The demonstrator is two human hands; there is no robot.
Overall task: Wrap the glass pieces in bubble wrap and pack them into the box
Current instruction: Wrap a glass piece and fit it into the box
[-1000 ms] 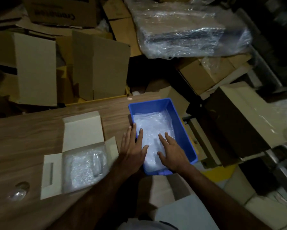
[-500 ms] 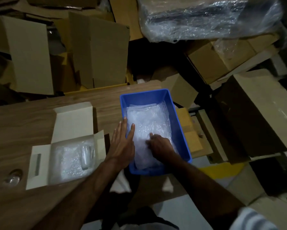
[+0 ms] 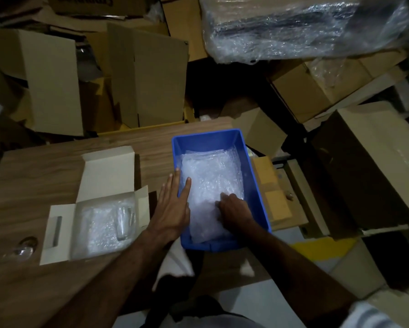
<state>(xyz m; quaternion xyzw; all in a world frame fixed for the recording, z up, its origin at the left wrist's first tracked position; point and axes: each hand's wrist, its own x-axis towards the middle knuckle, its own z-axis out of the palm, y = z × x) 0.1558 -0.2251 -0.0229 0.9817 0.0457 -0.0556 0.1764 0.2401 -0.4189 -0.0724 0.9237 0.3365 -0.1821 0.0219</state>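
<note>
1. Our right hand [image 3: 234, 210] sits inside the blue plastic bin [image 3: 256, 185], fingers curled and pinching the bubble wrap [image 3: 210, 183] near its right side.
2. Our left hand [image 3: 172, 207] lies flat and relaxed, fingers straight, straddling the bin's left wall; the index finger rests on the wrap, the other fingers lie along the rim.
3. The bubble wrap lies as a flat stack filling the bin floor, its long axis running along the bin's length, away from us and slightly rightward. It looks translucent white, dimpled and glossy.
4. The bin is a rectangle with smooth walls, set on the right end of the wooden table [image 3: 45, 166], its near end at the table's edge.
5. Just left of our left hand, an open white cardboard box [image 3: 108, 171] lies on the table, flaps spread; it is lined with bubble wrap, and a clear glass piece [image 3: 125, 221] lies along its right side, pointing away from us.
6. Another rounded clear glass piece [image 3: 23, 249] rests on the table's wood grain beside the box's left flap.
7. Beyond the table stand brown corrugated cartons [image 3: 149, 76], crowded together, and a large bundle in plastic film [image 3: 302, 24] lies on the cartons at the upper right.
</note>
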